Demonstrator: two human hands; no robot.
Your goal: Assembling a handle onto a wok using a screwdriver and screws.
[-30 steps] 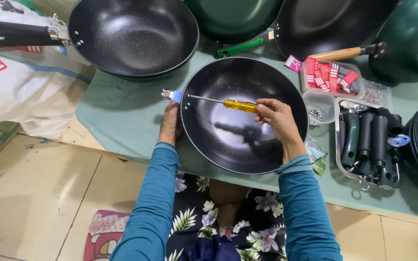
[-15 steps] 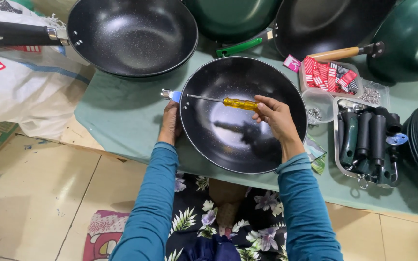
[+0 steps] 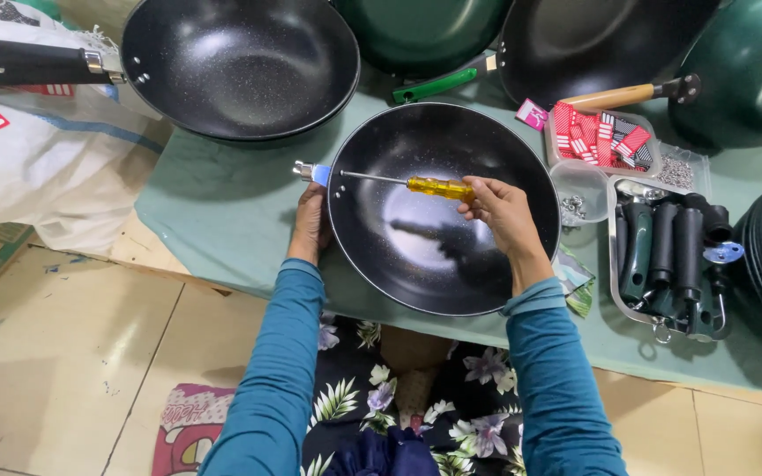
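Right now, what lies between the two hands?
In the head view, the black pan spans between left hand and right hand, with the screwdriver across it.

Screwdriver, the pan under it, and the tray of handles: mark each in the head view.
screwdriver [image 3: 438,187]: head view, on its yellow handle.
pan [image 3: 416,256]: head view, on its dark inner surface.
tray of handles [image 3: 615,256]: head view, on its left rim.

A green-covered table [image 3: 222,220] stands on a pale tiled floor [image 3: 90,353].
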